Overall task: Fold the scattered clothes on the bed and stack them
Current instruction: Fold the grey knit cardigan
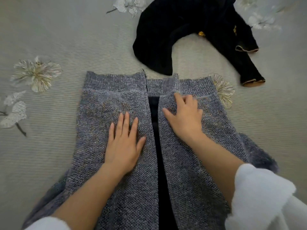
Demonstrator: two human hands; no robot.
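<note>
Flat on the bed lay a grey knitted cardigan (116, 103), spread lengthwise away from the person, its ribbed band at the far end and its two front panels parted by a narrow dark gap down the middle. The left hand (123, 143) rested palm down on the left panel, fingers straight and slightly spread, gripping nothing. The right hand (184, 117) lay on the right panel just below the band, its fingers curled against the knit and the thumb pointing toward the gap; whether it pinched the fabric could not be told. Both forearms were bare, with white sleeves (259, 195) pushed up near the elbows. Beyond the cardigan, near its far edge, a black garment with tan-edged cuffs (182, 30) lay crumpled and unfolded on the pale grey bedspread (66, 39), which carried embroidered flowers.
</note>
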